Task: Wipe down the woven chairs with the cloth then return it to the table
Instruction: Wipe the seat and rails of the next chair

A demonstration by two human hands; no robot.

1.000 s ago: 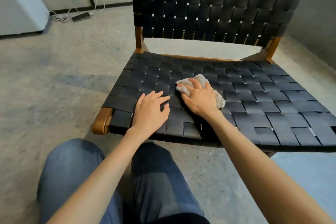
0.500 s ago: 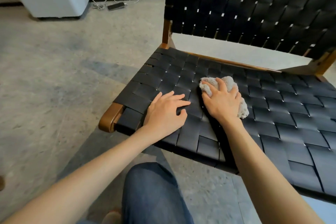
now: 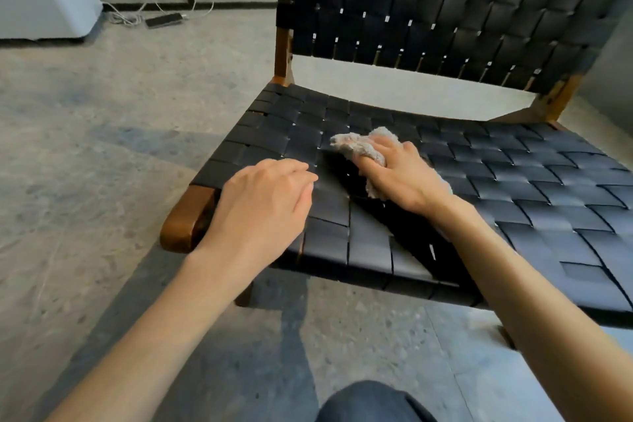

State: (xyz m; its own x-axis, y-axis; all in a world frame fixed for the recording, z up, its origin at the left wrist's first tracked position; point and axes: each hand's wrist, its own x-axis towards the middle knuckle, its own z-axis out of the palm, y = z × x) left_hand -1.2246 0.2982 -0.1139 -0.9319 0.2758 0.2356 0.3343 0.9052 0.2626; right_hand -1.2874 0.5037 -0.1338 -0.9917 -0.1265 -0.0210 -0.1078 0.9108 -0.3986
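Grey cloth point(image 3: 359, 147) on woven chair seat point(image 3: 520, 192), right hand point(image 3: 407, 178) now clutching it bunched rather than flat, left hand point(image 3: 263, 204) resting slack near front corner, fingers drawn closer.

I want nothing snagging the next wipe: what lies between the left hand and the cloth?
In the head view, only bare black woven seat straps lie between the left hand and the cloth; nothing else sits there.

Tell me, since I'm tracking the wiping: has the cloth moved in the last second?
Yes, slightly. The cloth, under the right hand, has slid across the seat toward the backrest.
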